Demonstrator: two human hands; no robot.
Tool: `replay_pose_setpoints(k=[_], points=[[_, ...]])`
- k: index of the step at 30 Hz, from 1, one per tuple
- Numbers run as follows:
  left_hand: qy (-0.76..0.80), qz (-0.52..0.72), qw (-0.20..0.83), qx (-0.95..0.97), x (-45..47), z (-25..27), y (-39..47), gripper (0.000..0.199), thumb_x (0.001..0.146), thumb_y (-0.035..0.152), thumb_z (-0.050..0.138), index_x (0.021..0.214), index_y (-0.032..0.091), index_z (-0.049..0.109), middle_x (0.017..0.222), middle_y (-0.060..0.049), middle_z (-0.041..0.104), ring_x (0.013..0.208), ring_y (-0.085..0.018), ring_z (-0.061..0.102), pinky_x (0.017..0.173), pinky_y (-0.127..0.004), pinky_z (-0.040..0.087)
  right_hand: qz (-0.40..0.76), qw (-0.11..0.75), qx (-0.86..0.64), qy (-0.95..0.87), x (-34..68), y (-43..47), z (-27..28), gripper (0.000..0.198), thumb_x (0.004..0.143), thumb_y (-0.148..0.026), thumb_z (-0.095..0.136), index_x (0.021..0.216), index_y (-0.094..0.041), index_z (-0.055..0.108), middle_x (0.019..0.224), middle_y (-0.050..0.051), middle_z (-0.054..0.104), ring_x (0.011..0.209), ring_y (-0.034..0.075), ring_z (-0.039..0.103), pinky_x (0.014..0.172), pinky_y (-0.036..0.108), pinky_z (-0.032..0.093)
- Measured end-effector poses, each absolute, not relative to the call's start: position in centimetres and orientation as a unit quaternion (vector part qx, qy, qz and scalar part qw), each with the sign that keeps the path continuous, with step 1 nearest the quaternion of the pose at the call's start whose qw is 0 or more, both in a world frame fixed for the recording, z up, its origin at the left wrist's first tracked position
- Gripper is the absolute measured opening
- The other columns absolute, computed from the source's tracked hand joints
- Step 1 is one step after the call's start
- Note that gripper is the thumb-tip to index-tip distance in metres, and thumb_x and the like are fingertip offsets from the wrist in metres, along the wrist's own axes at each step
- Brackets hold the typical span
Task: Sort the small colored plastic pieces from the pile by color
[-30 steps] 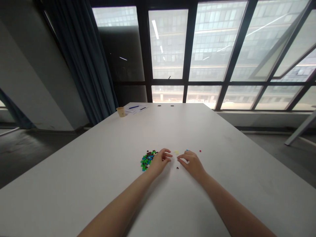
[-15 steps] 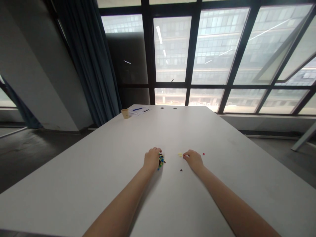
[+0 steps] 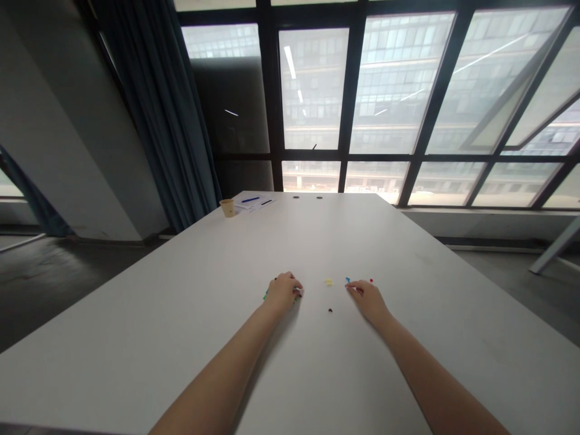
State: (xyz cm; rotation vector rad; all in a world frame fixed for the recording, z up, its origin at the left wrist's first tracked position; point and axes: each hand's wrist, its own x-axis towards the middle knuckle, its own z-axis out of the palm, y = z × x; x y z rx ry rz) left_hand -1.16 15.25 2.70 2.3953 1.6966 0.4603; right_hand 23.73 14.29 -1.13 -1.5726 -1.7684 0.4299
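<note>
My left hand point(image 3: 283, 291) rests on a pile of tiny coloured pieces, its fingers curled and its palm hiding most of them. Green pieces point(image 3: 265, 296) peek out at its left edge, and a few dark and green bits show by the fingertips. What its fingers grip is too small to name. With thumb and fingers pinched together, my right hand point(image 3: 368, 297) touches the tabletop; what lies in the pinch cannot be made out. Just beyond those fingertips is a small blue piece point(image 3: 347, 279). Pale yellow pieces point(image 3: 328, 282) lie between the hands.
A red piece point(image 3: 371, 280) is right of my right hand, and a dark piece point(image 3: 330, 310) lies nearer me. On the white table point(image 3: 290, 241), a tan cup point(image 3: 228, 208) and papers point(image 3: 244, 204) with pens stand at the far left. Windows rise behind.
My left hand has shifted over the pile, covering more of it. My right hand has moved right, away from the yellow pieces, and a blue piece now shows by its fingertips.
</note>
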Motion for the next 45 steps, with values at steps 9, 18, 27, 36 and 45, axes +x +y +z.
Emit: replay_pose_setpoints(k=[9,18,27,36,45], points=[[0.568,0.123,0.061,0.812,-0.6,2.4,15.0,0.016,0.072,0.020,0.052,0.075,0.022,0.067,0.090,-0.007,0.057,0.089,-0.022,0.050,0.075,-0.032,0.036,0.157,0.349,-0.591,-0.710,23.2,13.3,0.3,0.029,0.074,-0.032,0.043,0.079,-0.017,0.068,0.067,0.004,0.061,0.058,0.014,0.049,0.057,0.025,0.036],[0.534,0.288,0.226,0.762,0.0,2.3,15.1,0.013,0.073,0.023,0.050,0.075,0.020,0.063,0.079,-0.004,0.060,0.076,-0.015,0.053,0.071,-0.025,0.037,0.156,0.343,-0.589,-0.715,23.1,12.7,1.0,0.031,0.074,-0.033,0.043,0.079,-0.016,0.068,0.059,0.002,0.054,0.054,0.013,0.045,0.054,0.024,0.034],[0.342,0.409,0.779,0.331,1.1,4.1,13.8,0.016,0.066,0.020,0.066,0.079,0.017,0.057,0.091,-0.004,0.061,0.068,-0.007,0.056,0.061,-0.017,0.042,0.170,0.346,-0.578,-0.719,22.9,12.4,1.2,0.030,0.074,-0.032,0.043,0.080,-0.016,0.068,0.061,0.003,0.057,0.055,0.014,0.047,0.054,0.024,0.034],[0.322,0.406,0.815,0.259,1.2,4.0,13.7,0.012,0.072,0.014,0.061,0.082,0.017,0.057,0.092,-0.003,0.062,0.065,-0.006,0.058,0.064,-0.019,0.046,0.174,0.348,-0.569,-0.725,22.7,12.4,1.0,0.027,0.075,-0.031,0.044,0.081,-0.017,0.067,0.064,0.003,0.059,0.057,0.013,0.048,0.056,0.025,0.036],[0.325,0.390,0.818,0.271,1.3,3.3,13.8,0.013,0.069,0.014,0.064,0.080,0.016,0.057,0.086,-0.002,0.064,0.066,-0.007,0.059,0.064,-0.018,0.044,0.157,0.386,-0.531,-0.738,22.2,12.0,1.6,0.024,0.077,-0.029,0.046,0.082,-0.018,0.066,0.058,0.001,0.052,0.055,0.012,0.045,0.057,0.024,0.037]])
